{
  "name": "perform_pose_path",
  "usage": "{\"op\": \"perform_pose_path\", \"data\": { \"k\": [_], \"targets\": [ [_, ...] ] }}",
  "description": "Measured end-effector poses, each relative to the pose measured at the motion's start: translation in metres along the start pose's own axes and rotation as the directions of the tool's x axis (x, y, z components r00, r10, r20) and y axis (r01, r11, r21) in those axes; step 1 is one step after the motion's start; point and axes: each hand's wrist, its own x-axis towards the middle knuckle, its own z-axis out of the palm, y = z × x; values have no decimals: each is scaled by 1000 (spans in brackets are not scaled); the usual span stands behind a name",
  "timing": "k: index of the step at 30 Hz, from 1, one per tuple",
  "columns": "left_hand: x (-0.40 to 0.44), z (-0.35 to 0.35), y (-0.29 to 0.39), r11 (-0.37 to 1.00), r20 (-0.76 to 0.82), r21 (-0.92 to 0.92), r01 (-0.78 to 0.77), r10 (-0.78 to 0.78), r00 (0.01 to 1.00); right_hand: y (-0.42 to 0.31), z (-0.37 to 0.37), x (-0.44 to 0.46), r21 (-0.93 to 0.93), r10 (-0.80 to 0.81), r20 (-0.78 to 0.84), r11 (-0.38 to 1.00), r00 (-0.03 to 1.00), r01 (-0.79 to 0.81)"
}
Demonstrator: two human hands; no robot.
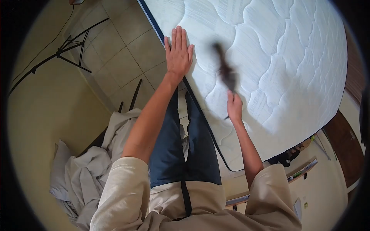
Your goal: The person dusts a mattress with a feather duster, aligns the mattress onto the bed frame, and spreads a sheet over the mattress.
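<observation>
Head view, blurred tool [227, 73] in right hand [235, 107]

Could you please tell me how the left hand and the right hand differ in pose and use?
The left hand is open and flat, palm down at the mattress edge, while the right hand is closed around a handle. The left hand holds nothing; the right hand holds a dark tool, too blurred to identify. Both hands are bare, with light short sleeves above the elbows.
</observation>
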Motion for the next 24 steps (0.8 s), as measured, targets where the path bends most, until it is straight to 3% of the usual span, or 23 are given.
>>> {"op": "perform_pose_path", "data": {
  "k": [1,2,3,4,6,8,9,12,13,14,16,18,20,22,24],
  "targets": [
    [-11,6,6,1000,-35,15,-4,5,999,16,7,3,71,133,17,988,991,-134],
    [-19,12,9,1000,-36,14,-9,9,999,28,3,-3,74,133,13,988,991,-134],
    [-22,13,13,999,-52,40,-10,12,999,28,-8,-13,-97,-116,185,986,976,136],
    [-26,15,17,998,-68,65,-7,11,998,30,-16,-20,-214,-314,388,884,866,416],
    [-33,17,21,999,-93,39,4,0,996,49,-21,-19,-215,-357,382,863,852,458],
    [-39,14,22,1000,-97,2,-5,5,995,57,-22,-23,-71,8,205,997,979,7],
    [-42,14,24,1000,-98,25,-9,11,995,61,-22,-25,-66,0,207,998,978,14],
    [-51,17,30,997,-85,82,-7,14,996,88,-30,-44,-233,-291,526,854,799,465],
    [-55,18,34,996,-76,85,-23,29,997,83,-35,-38,-160,-353,386,884,852,439],
    [-58,18,36,998,-71,66,-6,10,997,76,-40,-33,-225,-110,298,957,948,182],
    [-65,19,36,999,-61,48,13,-10,998,88,-30,-14,45,55,100,997,993,-59],
    [-76,22,34,999,-53,-51,-19,16,998,91,-27,9,-104,-281,173,948,944,302],
    [-87,21,29,993,-44,-115,-26,21,999,49,-64,36,-271,-358,504,799,786,537],
    [-89,19,24,984,-57,-173,-50,40,998,32,-76,63,-212,-393,277,865,877,454],
    [-98,19,27,980,-68,-197,-36,22,997,17,-77,71,-278,-363,296,852,884,443]
  ]
}}
